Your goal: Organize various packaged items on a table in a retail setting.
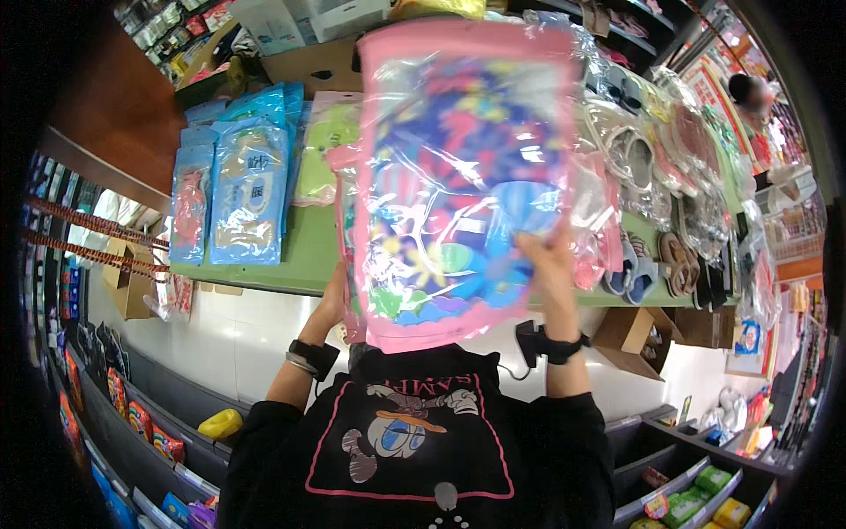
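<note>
Upright in front of me is a large clear plastic package with a pink border (423, 159), showing a blurred print in blue, pink and yellow. My right hand (553, 269) grips its lower right edge, the thumb lying over the front. A second pink-edged package (349, 212) shows as a narrow strip behind its left side. My left hand (333, 301) is closed at that strip's lower edge, its fingers mostly hidden behind the packages. Both packages overhang the near edge of the green table (304, 234).
Blue plastic packages (251, 194) and a light green one (326, 150) are on the table's left. Bagged shoes (630, 159) and loose slippers (674, 264) fill its right. Cardboard boxes (627, 339) stand below. A shelf with a yellow item (220, 424) is at lower left.
</note>
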Demonstrator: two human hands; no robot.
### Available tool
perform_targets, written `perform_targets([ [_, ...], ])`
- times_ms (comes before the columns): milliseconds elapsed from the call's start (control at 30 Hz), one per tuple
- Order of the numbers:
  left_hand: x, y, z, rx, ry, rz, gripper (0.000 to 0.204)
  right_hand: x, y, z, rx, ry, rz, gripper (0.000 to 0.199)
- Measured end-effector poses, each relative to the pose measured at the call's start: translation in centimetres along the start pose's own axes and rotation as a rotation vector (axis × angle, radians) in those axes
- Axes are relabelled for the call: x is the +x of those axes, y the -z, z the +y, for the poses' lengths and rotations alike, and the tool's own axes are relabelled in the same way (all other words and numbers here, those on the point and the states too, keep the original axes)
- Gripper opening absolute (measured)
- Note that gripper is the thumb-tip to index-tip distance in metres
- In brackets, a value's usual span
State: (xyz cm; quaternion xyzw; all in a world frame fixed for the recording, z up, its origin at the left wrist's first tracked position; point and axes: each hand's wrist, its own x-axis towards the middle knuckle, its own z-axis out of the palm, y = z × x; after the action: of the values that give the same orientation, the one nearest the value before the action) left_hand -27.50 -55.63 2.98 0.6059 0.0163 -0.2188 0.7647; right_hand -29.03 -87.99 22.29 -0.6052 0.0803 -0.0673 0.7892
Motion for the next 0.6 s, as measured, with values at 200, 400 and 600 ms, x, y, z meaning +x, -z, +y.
perform_targets([
  [200, 0.2, 0.5, 0.3, -0.563, 0.201, -0.07, 0.067, 3.2, -2.4, 17.5, -0.385, 0.005, -0.177, 0.037],
  [400, 0.2, -0.5, -0.4, -0.224, 0.081, 0.039, 0.044, 2.6, -2.6, 17.9, -0.532, 0.108, -0.042, 0.039],
  [600, 0.4, -0.7, 0.4, -0.204, 0.172, 0.087, 0.033, 4.4, 0.5, 13.5, -0.598, 0.045, -0.215, 0.023],
])
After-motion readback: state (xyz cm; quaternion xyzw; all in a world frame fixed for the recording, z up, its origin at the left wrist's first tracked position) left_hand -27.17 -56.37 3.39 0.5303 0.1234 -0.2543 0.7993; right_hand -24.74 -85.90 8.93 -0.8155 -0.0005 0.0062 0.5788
